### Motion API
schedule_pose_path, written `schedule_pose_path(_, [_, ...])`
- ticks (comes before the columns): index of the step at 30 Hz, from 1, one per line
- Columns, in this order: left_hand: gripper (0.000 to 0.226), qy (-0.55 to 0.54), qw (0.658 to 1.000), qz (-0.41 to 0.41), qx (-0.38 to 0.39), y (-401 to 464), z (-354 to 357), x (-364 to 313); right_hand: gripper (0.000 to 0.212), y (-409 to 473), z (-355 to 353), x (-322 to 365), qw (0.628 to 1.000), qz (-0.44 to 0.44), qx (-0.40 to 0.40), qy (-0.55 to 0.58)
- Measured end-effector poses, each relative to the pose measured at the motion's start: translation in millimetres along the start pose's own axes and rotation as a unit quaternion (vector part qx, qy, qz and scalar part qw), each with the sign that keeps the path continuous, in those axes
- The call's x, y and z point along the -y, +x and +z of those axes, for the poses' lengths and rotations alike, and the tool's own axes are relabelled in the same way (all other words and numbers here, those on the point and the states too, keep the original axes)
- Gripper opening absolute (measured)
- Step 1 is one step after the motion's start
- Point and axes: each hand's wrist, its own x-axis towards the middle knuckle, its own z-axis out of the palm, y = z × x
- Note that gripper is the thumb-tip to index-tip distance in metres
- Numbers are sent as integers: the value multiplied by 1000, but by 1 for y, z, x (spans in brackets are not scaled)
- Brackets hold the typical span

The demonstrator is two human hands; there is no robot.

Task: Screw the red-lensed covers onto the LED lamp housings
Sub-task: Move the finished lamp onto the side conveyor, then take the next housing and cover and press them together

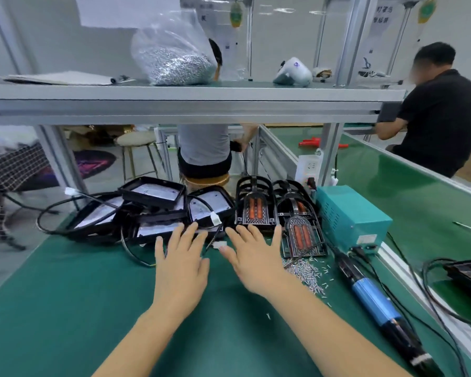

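Hands [180,265] [253,257] spread, empty grip, red-lensed covers [256,208] just beyond fingertips

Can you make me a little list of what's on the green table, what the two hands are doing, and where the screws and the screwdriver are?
table: green mat
left hand: open, empty, reaching toward the black lamp housings
right hand: open, empty, near the red-lensed covers
screws: loose pile right of the right hand
screwdriver: blue electric screwdriver lying on the mat, untouched
power box: teal, at right
shelf above: bag of screws
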Motion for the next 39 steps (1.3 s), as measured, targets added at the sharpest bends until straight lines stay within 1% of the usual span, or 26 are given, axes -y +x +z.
schedule_pose_path(4, [55, 57, 995, -29, -70, 37, -14, 39, 55, 20, -4, 23, 999, -27, -21, 15])
schedule_pose_path(6, [59, 84, 992, -35, -91, 54, -19, 51, 54, 30, -6, 33, 998, -39, -41, 19])
schedule_pose_path(8, [66, 136, 987, -36, -73, 70, -22, 61, 53, 38, -8, 42, 997, -47, -57, 14])
schedule_pose_path(11, [68, 193, 980, -38, -38, 87, -22, 73, 52, 41, -4, 52, 997, -64, -48, 8])
schedule_pose_path(13, [62, 214, 976, -26, -34, 93, -22, 79, 52, 39, 3, 57, 996, -80, -43, 11])
schedule_pose_path(15, [51, 237, 971, 0, -42, 100, -24, 84, 53, 36, 9, 61, 995, -85, -37, 25])
schedule_pose_path(19, [14, 240, 968, 45, -53, 110, -31, 91, 51, 37, 8, 69, 989, -94, -73, 85])
schedule_pose_path(20, [13, 234, 969, 49, -58, 111, -33, 92, 49, 39, 5, 70, 986, -96, -85, 111])
schedule_pose_path(22, [17, 217, 972, 55, -67, 110, -36, 95, 37, 43, -1, 73, 972, -93, -110, 187])
schedule_pose_path(24, [15, 204, 971, 78, -94, 107, -39, 97, 28, 46, -9, 76, 950, -73, -101, 285])
schedule_pose_path(25, [15, 199, 969, 97, -114, 105, -42, 97, 30, 48, -14, 77, 938, -56, -81, 333])
schedule_pose_path(27, [22, 185, 960, 136, -162, 100, -50, 92, 43, 51, -21, 80, 913, -19, -51, 404])
schedule_pose_path(31, [24, 161, 945, 193, -211, 85, -56, 71, 47, 59, -32, 84, 855, 30, -31, 517])
schedule_pose_path(33, [23, 147, 941, 207, -222, 75, -56, 60, 50, 59, -37, 87, 816, 68, -9, 573])
schedule_pose_path(35, [22, 125, 937, 221, -241, 64, -54, 49, 49, 59, -40, 86, 758, 93, 9, 646])
schedule_pose_path(36, [21, 113, 935, 228, -249, 57, -51, 43, 44, 59, -41, 84, 726, 98, 10, 681])
schedule_pose_path(37, [20, 100, 934, 232, -253, 50, -49, 37, 35, 58, -42, 80, 699, 99, 5, 708])
schedule_pose_path(38, [18, 89, 933, 235, -256, 42, -47, 30, 24, 55, -41, 75, 684, 97, -5, 723])
schedule_pose_path(39, [17, 78, 933, 240, -256, 34, -45, 24, 13, 51, -40, 70, 681, 95, -13, 726])
